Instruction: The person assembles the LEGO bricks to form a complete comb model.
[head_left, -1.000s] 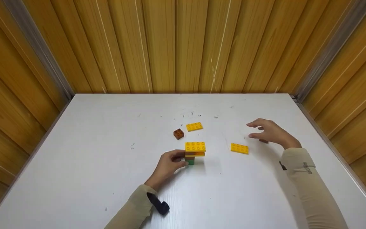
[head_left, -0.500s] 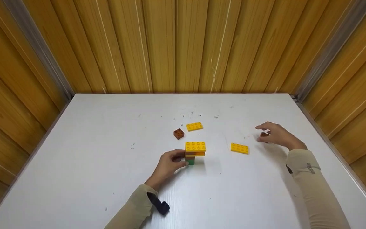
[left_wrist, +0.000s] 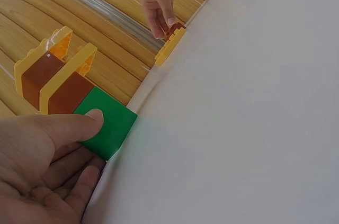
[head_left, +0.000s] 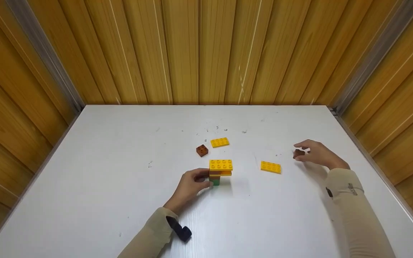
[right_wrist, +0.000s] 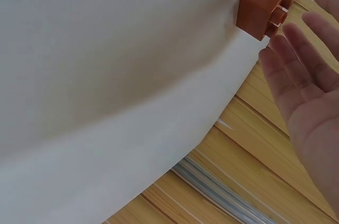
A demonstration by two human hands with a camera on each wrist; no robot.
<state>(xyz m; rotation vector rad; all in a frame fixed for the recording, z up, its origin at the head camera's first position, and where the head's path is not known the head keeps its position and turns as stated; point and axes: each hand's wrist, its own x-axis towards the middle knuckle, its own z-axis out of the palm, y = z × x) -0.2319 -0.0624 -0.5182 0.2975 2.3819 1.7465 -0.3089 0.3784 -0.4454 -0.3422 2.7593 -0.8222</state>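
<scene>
My left hand [head_left: 190, 186] grips a small tower of building bricks [head_left: 221, 165] standing on the table. In the left wrist view its thumb presses the green bottom brick [left_wrist: 108, 121]; above that, brown bricks alternate with yellow plates [left_wrist: 71, 75] that overhang one side. Farther right, my right hand [head_left: 317, 154] is over a loose brown brick [head_left: 298, 153], thumb and fingers spread around it. The right wrist view shows that brick [right_wrist: 262, 7] on the table, studs facing the fingertips [right_wrist: 273, 60], with a small gap between.
Behind the tower lie another brown brick [head_left: 202, 150] and a yellow plate [head_left: 219, 142]. A second yellow plate [head_left: 271, 167] lies between the tower and my right hand. Wood-patterned walls [head_left: 213, 53] enclose the white table [head_left: 102, 172] at the back and sides.
My right hand has moved right and slightly toward me, coming down to the loose brown brick, which now shows between thumb and fingers. The left hand and tower have stayed put.
</scene>
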